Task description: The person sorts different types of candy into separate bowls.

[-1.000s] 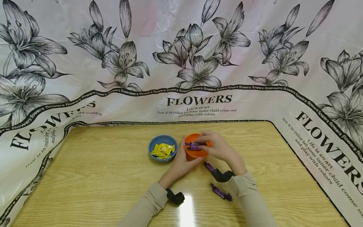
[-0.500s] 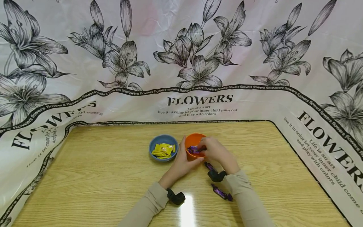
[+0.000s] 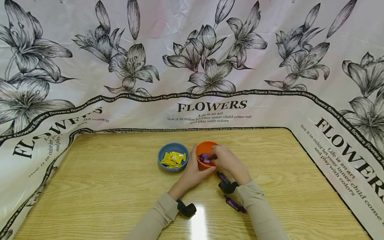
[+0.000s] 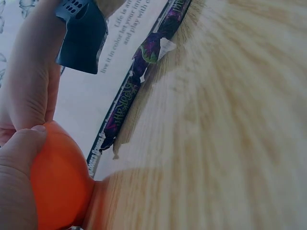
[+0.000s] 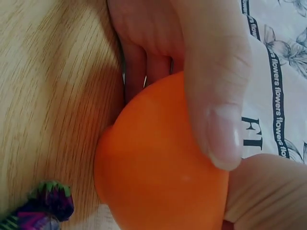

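Note:
My left hand [image 3: 190,175] grips the side of an orange bowl [image 3: 207,146], thumb on the near side and fingers behind. Several candies in shiny purple wrappers [image 3: 204,158] lie inside it. My right hand [image 3: 230,164] reaches over the right rim, its curled fingertips pinching a dark-wrapped candy low in the bowl; the fingers partly hide it. In the left wrist view, the left thumb [image 4: 21,155] presses on the orange wall and the right hand [image 4: 31,81] bends over the rim. The right wrist view shows the bowl's outside [image 5: 158,153] with the left thumb [image 5: 216,96] across it.
Left of the orange bowl stands a blue bowl [image 3: 173,146] with several yellow-wrapped candies [image 3: 174,158]. Two purple candies lie on the wooden table by the right forearm, one near the bowl [image 3: 223,177] and one closer [image 3: 233,203]. A flower-printed sheet [image 3: 210,113] borders the table.
My right hand has lowered from above the orange bowl into it, bringing a purple candy down among the others. My left hand has kept its grip on the bowl.

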`<state>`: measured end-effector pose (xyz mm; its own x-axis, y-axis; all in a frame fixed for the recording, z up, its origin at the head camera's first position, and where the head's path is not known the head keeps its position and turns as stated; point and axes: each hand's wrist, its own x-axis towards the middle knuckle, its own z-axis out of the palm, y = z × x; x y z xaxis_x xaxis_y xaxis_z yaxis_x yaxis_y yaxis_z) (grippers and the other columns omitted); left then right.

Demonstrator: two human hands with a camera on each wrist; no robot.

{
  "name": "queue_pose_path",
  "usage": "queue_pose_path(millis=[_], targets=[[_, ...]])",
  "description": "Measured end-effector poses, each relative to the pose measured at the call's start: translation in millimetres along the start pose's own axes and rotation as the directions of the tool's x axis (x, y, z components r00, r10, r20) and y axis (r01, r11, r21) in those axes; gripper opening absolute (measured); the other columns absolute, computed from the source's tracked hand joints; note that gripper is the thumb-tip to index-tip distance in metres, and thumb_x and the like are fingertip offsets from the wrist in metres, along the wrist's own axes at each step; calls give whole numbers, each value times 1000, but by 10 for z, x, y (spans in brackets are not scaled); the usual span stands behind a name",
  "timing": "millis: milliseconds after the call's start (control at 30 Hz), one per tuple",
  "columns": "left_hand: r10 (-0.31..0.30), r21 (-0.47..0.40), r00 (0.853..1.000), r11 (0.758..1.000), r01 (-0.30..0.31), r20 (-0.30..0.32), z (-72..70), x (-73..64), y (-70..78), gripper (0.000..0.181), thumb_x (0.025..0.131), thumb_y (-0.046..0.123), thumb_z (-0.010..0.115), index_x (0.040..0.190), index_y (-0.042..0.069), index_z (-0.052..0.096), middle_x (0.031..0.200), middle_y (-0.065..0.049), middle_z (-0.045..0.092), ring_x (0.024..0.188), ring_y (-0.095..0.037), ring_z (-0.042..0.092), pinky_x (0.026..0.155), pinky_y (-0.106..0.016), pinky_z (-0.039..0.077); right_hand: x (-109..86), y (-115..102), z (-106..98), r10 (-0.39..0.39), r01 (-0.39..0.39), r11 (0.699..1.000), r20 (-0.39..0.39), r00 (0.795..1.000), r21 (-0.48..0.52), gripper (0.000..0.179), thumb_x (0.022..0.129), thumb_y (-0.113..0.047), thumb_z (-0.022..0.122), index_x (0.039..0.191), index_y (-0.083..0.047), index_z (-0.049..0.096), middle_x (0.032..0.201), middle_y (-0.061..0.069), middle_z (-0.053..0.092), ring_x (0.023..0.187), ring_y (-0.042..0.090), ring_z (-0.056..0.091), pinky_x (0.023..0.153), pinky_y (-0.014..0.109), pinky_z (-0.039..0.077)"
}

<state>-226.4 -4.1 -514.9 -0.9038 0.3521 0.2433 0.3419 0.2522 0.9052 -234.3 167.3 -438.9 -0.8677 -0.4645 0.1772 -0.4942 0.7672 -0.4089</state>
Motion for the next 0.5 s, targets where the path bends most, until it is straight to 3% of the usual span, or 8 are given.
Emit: queue_pose_path(millis=[500], targets=[[-3,-2,1000,1000,3,-3,13,1,2,114,84,42,78,159,7,0,158,-19,18,143,-33,26,116,-51,28,-195,23,-226,-82,98,984,-111,990,148,10,84,5,74,93,2,76,92,12,70,87,27,65,79,46,55]])
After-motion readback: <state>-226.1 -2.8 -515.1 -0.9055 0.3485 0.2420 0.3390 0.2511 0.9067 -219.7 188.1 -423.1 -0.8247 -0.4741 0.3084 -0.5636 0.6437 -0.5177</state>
